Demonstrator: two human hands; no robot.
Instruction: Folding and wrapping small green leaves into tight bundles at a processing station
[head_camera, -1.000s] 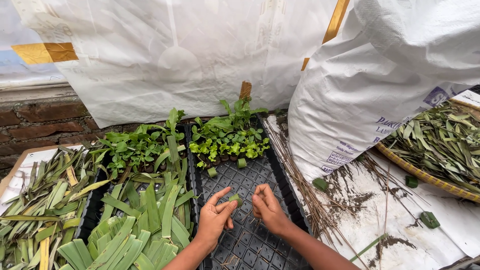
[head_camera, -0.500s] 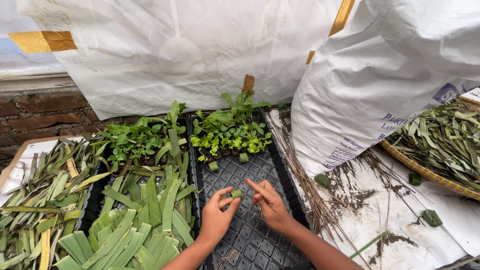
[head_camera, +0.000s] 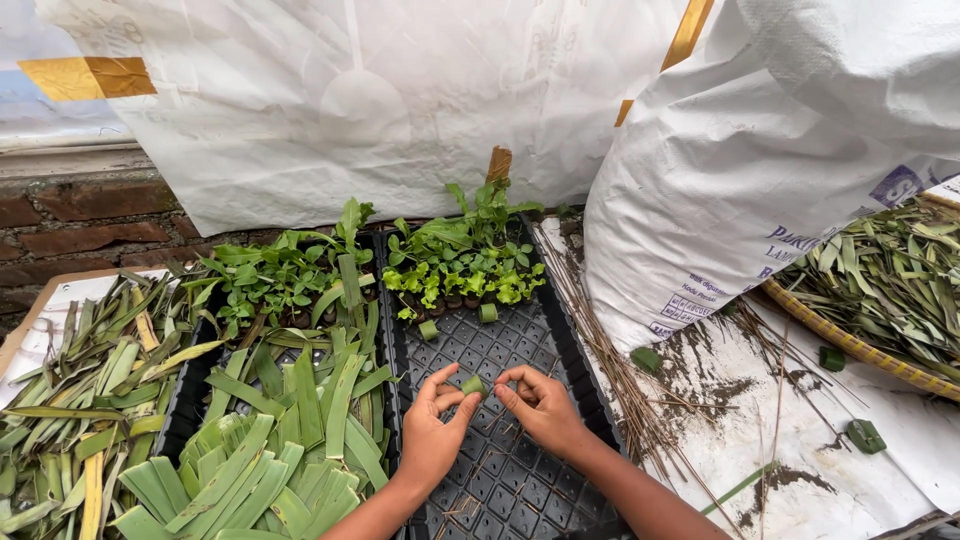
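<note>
Left hand (head_camera: 432, 430) and right hand (head_camera: 540, 405) together pinch a small rolled green leaf cup (head_camera: 473, 384) over the black gridded plastic seedling tray (head_camera: 520, 480); leafy seedlings (head_camera: 460, 265) at twelve o'clock.

**Hands drawn together over the tray**

The left hand (head_camera: 432, 432) and right hand (head_camera: 540, 405) have been brought closer, fingertips now nearly meeting. The small green leaf roll (head_camera: 473, 384) has been lifted slightly between them, above the black seedling tray (head_camera: 520, 340), pinched by left fingertips.

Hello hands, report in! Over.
Left hand pinching small rolled green leaf cup. Right hand fingertips beside it. Black plastic seedling tray underneath. Nothing blocking.
</note>
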